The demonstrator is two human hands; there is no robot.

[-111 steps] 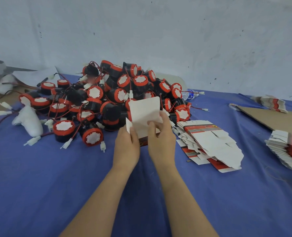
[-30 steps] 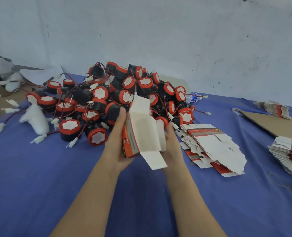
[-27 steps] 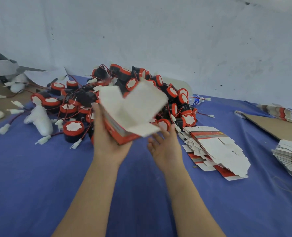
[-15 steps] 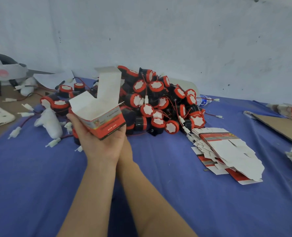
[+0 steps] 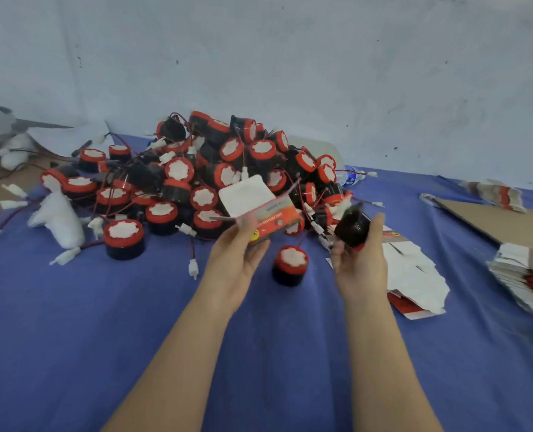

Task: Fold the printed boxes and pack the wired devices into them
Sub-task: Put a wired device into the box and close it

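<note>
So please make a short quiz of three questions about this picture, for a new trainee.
1. True or false: the left hand holds a folded box.
2. What does the right hand hold? A) a black device B) a bottle C) scissors
3. Fill in: the flat unfolded boxes lie on the blue cloth under and beside the ____ hand.

Key
1. True
2. A, the black device
3. right
</note>
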